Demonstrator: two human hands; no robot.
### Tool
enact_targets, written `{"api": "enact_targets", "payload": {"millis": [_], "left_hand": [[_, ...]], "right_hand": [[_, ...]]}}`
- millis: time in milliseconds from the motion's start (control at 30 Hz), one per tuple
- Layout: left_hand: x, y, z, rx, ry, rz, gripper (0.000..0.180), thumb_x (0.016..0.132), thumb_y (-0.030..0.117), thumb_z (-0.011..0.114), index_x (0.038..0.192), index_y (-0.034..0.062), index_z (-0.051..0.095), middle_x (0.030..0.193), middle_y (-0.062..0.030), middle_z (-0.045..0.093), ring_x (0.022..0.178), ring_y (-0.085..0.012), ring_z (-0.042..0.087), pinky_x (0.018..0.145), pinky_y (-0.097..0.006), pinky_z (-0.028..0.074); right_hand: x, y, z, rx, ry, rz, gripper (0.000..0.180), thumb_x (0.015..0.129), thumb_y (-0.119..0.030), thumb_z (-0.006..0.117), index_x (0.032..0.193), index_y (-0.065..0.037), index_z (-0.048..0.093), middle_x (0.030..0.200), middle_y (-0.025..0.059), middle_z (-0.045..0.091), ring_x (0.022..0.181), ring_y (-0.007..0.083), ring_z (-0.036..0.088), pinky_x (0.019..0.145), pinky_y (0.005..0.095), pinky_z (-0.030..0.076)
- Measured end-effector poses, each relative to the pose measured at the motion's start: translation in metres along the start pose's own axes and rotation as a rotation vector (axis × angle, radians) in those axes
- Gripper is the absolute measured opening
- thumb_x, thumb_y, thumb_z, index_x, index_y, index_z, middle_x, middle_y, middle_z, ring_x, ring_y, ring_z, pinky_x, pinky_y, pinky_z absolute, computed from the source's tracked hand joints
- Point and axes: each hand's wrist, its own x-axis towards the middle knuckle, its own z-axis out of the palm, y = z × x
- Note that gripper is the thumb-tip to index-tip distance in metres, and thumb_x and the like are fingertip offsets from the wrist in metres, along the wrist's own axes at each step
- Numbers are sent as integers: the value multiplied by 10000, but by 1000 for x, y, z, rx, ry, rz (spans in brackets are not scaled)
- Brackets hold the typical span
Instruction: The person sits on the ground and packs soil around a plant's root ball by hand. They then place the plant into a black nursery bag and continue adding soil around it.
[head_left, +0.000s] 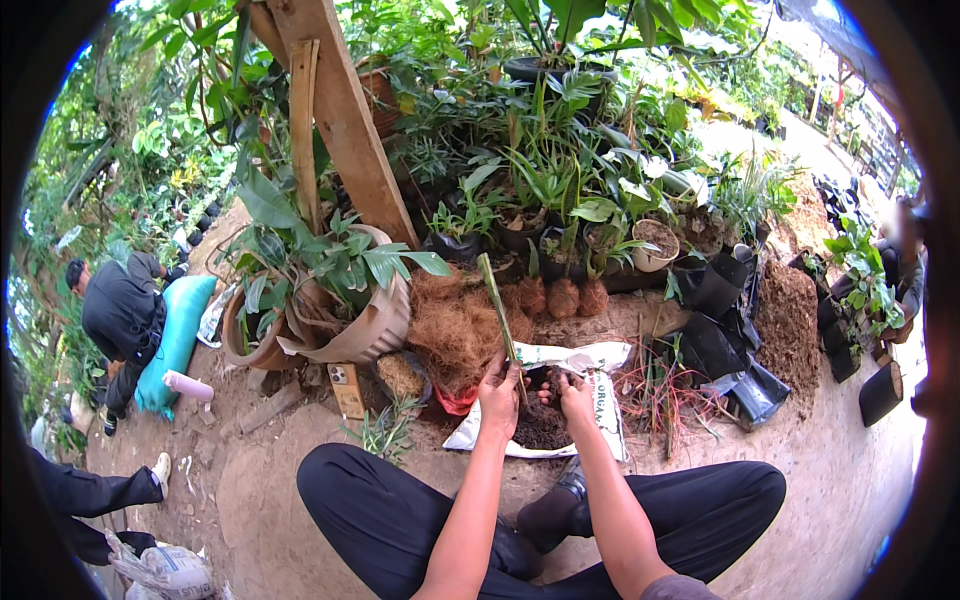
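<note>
My left hand [500, 394] is closed around the lower part of a thick green plant stem [492, 292], which stands nearly upright, leaning a little left. Close to its right, my right hand [575, 396] has its fingers curled in, with dark matter at the fingertips; what lies inside them is hidden. Below both hands, dark soil [541, 428] is heaped on a white printed sack [606, 357] spread on the ground between my crossed legs.
Brown coconut fibre [450, 330] is piled beyond the sack, beside a large potted plant [375, 320]. Reddish roots [668, 395] and black plastic grow bags [712, 350] lie right. A phone [347, 391] rests left. A person [125, 305] bends by a teal sack [178, 340].
</note>
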Motion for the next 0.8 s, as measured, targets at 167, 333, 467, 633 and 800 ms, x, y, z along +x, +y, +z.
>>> {"api": "enact_targets", "payload": {"millis": [167,333,467,633,800], "left_hand": [[3,-2,-4,193,61,47,241,931,141,659,1158,57,654,895,-35,679,684,-87,604,589,-232,491],[4,4,-13,256,92,36,260,910,156,697,1139,36,662,903,12,674,698,-45,564,567,-207,433],[6,-3,-12,191,104,115,269,914,166,695,1132,19,642,946,-3,675,804,-63,592,680,-206,450],[9,-14,-13,304,104,185,337,950,153,641,1236,1,545,1087,-42,650,947,-105,604,828,-244,465],[3,-31,-5,372,4,169,425,1038,233,471,1406,32,404,1310,-97,545,1140,-160,538,996,-308,410]], "right_hand": [[-10,-1,23,86,-155,-55,269,1034,-181,452,1148,27,577,976,104,680,803,175,681,736,310,565],[-22,-7,42,237,-210,24,323,1027,-267,479,1216,-20,567,1047,91,669,866,196,679,739,316,558],[-31,-2,53,362,-175,-3,330,1015,-282,514,1230,-38,563,1095,52,644,970,164,635,833,312,531],[-33,5,57,435,-188,-83,319,1007,-234,540,1240,-18,559,1122,63,641,1022,168,615,876,307,502],[-29,10,60,383,-120,-186,265,1005,-211,536,1190,-32,598,1138,75,652,1014,188,621,883,326,512]]}}
